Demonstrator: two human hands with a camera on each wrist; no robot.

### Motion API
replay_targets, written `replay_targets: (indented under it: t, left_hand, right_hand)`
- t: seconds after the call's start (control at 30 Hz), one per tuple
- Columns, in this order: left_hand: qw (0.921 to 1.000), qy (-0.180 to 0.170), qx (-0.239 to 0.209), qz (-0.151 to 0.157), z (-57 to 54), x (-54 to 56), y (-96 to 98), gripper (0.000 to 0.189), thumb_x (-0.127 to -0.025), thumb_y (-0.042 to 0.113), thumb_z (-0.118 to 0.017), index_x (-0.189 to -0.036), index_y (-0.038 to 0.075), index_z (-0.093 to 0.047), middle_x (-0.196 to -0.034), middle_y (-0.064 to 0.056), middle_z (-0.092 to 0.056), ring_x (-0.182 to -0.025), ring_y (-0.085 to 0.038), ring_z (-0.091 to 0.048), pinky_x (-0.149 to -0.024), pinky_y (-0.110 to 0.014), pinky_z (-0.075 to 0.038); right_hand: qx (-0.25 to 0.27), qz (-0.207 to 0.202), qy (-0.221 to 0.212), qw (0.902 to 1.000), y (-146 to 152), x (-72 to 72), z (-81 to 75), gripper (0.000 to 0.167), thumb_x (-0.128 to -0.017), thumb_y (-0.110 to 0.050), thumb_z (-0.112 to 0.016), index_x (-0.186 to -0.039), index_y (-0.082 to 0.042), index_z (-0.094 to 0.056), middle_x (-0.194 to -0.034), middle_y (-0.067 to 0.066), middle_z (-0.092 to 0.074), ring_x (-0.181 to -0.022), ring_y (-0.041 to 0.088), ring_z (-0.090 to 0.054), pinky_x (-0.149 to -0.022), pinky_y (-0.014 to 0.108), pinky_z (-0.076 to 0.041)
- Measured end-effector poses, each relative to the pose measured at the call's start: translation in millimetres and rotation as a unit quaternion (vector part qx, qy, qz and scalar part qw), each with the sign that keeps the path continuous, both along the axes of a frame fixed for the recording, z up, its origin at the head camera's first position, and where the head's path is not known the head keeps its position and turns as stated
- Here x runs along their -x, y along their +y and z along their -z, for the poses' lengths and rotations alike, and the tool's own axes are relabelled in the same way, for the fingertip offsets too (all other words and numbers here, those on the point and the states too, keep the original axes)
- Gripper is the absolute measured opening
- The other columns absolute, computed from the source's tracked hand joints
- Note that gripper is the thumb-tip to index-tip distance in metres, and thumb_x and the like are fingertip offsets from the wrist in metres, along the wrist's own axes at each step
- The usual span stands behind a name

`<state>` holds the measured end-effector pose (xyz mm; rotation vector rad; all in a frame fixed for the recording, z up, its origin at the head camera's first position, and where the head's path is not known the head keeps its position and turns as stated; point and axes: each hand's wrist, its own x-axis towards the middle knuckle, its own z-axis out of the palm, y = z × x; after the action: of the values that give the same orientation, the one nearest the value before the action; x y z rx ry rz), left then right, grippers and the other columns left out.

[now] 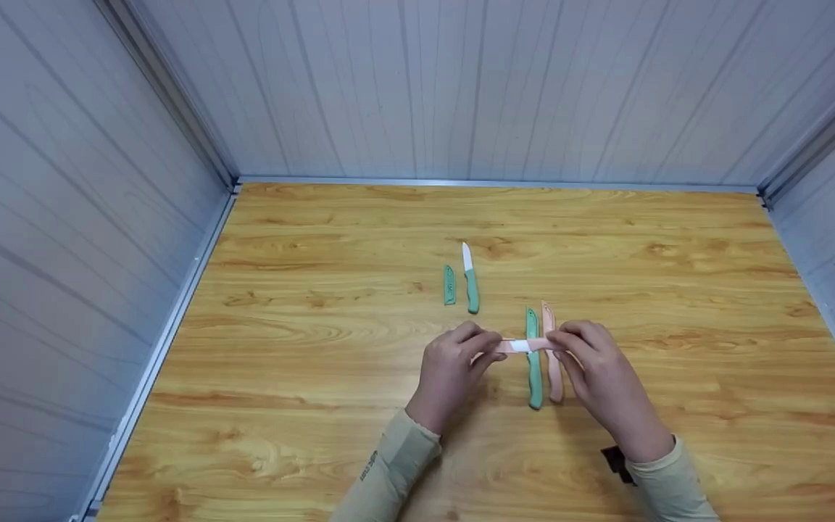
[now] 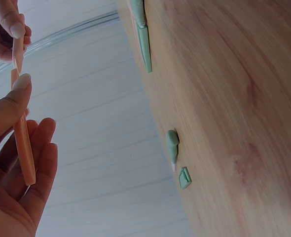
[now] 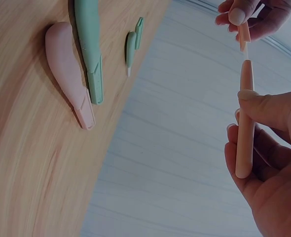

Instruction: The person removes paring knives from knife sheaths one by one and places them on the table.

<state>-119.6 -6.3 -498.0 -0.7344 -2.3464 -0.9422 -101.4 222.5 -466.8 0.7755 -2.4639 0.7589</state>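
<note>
Between the two hands is a pink-handled paring knife, level and partly in its pink sheath. My left hand [image 1: 450, 366] pinches the sheath [image 2: 24, 143] between thumb and fingers. My right hand [image 1: 609, 384] holds the knife's handle [image 3: 245, 133], thumb along it. A short stretch of white blade [image 1: 518, 346] shows between sheath and handle. Below the hands, side by side on the table, lie a green sheathed knife [image 1: 535, 380] and a pink sheathed knife [image 1: 554, 380], the held knife crossing over both in the head view.
Farther back on the wooden table [image 1: 316, 290] lies a green-handled knife [image 1: 472, 290] with its white blade bare. Its left neighbour is a loose green sheath [image 1: 449, 285]. Pale panel walls [image 1: 439, 87] close off the back and both sides.
</note>
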Motion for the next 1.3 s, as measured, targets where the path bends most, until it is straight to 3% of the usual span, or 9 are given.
replay_targets:
  t: [0.33,0.57,1.0,1.3]
  left_hand:
    - [1.0,-0.009,-0.002,-0.002,-0.6,0.0,-0.4,0.017,-0.083,0.029,-0.073,-0.094,0.016,-0.075,-0.087,0.007,-0.062,-0.07,-0.004,-0.057,-0.061,-0.016,-0.047]
    - [0.9998,-0.008,-0.017,0.005,0.4,0.1,-1.1,0.016,-0.08,0.026,-0.076,-0.093,0.016,-0.074,-0.086,0.008,-0.062,-0.069,-0.004,-0.055,-0.061,-0.017,-0.046]
    - [0.9998,-0.014,-0.01,0.007,-0.2,-0.4,-1.7,0.017,-0.084,0.029,-0.072,-0.094,0.016,-0.075,-0.086,0.007,-0.062,-0.071,-0.005,-0.057,-0.062,-0.017,-0.048]
    - [0.9997,-0.019,-0.016,0.009,-0.9,-0.3,-2.1,0.017,-0.083,0.028,-0.072,-0.094,0.016,-0.075,-0.086,0.008,-0.062,-0.071,-0.004,-0.056,-0.063,-0.017,-0.047]
  right_hand:
    - [0.002,0.001,0.009,1.0,0.4,1.0,0.9,0.027,-0.078,0.007,-0.075,-0.103,-0.001,-0.07,-0.103,0.005,-0.059,-0.093,0.017,-0.053,-0.075,0.02,-0.045]
    - [0.007,-0.003,0.008,0.9999,1.4,0.5,2.1,0.028,-0.077,0.007,-0.075,-0.103,-0.002,-0.069,-0.102,0.005,-0.059,-0.092,0.018,-0.053,-0.074,0.022,-0.045]
    - [0.003,-0.002,0.007,1.0,1.8,0.0,2.8,0.027,-0.078,0.006,-0.075,-0.103,-0.002,-0.069,-0.103,0.005,-0.059,-0.092,0.018,-0.053,-0.073,0.027,-0.047]
    - [0.001,0.006,-0.022,0.9997,3.5,-1.4,2.2,0.023,-0.082,0.004,-0.072,-0.104,-0.002,-0.069,-0.105,0.007,-0.058,-0.095,0.021,-0.053,-0.074,0.031,-0.048]
